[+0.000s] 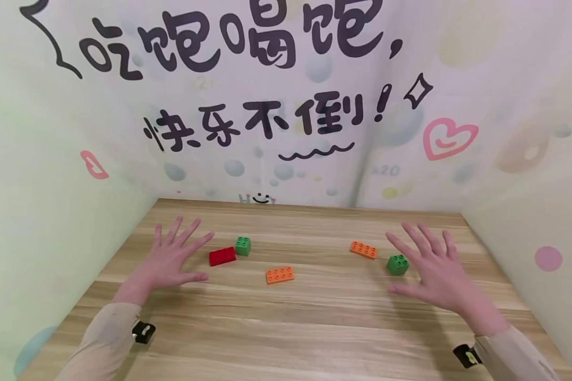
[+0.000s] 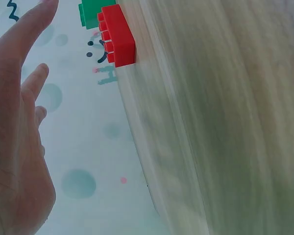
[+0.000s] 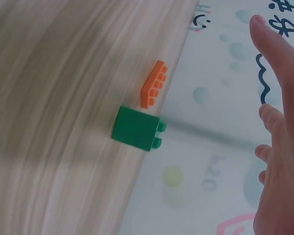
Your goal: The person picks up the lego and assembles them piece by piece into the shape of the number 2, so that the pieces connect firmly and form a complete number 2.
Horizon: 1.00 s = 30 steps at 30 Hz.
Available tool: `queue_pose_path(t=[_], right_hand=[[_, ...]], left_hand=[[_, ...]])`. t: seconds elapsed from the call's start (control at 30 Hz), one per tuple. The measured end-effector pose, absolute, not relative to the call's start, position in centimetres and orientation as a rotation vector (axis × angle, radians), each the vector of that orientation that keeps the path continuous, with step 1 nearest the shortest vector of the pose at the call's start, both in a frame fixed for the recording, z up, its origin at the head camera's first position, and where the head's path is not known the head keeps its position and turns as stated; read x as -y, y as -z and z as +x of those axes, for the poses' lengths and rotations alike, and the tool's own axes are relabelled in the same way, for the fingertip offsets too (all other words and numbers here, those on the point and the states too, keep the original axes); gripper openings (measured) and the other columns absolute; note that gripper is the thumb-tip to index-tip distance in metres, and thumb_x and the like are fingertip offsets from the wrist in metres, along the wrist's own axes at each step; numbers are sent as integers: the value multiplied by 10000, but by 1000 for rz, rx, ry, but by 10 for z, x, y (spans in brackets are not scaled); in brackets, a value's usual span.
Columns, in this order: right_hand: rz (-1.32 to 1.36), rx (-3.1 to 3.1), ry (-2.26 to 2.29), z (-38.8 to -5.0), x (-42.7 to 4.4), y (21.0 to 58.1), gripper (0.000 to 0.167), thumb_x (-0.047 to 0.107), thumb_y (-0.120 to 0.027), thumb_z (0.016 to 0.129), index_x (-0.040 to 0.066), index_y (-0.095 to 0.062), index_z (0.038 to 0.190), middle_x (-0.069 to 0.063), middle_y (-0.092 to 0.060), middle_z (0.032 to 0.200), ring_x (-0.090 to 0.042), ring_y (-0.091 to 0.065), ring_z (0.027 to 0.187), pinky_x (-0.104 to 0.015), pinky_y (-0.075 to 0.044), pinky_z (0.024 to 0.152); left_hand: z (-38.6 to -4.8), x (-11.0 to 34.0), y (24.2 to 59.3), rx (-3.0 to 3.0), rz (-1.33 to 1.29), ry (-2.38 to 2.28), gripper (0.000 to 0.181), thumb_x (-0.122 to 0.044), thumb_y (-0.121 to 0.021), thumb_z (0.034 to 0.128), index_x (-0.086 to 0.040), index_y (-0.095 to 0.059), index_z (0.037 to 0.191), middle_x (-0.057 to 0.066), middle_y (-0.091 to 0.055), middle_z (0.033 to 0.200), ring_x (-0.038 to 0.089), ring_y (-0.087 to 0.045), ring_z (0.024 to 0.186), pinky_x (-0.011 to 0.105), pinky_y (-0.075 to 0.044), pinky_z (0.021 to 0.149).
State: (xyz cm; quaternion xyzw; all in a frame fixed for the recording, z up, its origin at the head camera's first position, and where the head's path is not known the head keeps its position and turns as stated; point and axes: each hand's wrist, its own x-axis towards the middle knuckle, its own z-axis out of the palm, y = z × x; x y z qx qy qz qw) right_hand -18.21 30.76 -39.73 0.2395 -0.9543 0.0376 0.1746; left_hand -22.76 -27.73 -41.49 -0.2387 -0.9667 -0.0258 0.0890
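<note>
My left hand (image 1: 171,263) hovers over the left of the table, fingers spread and holding nothing. Nearest to it lies a red building brick (image 1: 222,256), also in the left wrist view as a red brick (image 2: 118,36). A green brick (image 1: 242,246) stands just behind the red one, its studs up. Between the hands lies a flat orange brick (image 1: 279,275). On the right my right hand (image 1: 436,272) is held with spread fingers, holding nothing. Beside its thumb and fingers stands another green brick (image 1: 398,265). A second orange brick (image 1: 363,250) lies a little farther left.
The wooden table (image 1: 314,328) ends at the back against a white printed curtain (image 1: 267,174) with large dark characters. Pale cloth walls (image 1: 43,211) close in both sides. A small black device (image 1: 144,332) is strapped at the left wrist, and another black device (image 1: 466,356) at the right.
</note>
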Motion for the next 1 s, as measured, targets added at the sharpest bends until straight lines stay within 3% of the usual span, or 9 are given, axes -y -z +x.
queue_pose_path(t=[0.47,1.0], right_hand=[[762,2685,-132,-201,-267,391,1036,702,-734,712,324,-271,1559,-119,-210,1632,-440,-185,1470,-717,-57,1139],[830,2681,-195,-218,-219,397,1044,692,-747,702,308,-286,1556,-114,-222,1632,-411,-184,1485,-698,-87,1141]], left_hand=[[-231,276,412,2891,-690,103,882,-613,-704,798,-308,-328,1536,118,-132,1668,458,37,1525,808,26,1095],[-243,264,411,2916,-679,151,876,-624,-680,817,-314,-305,1545,117,-119,1672,489,-38,1511,807,40,1094]])
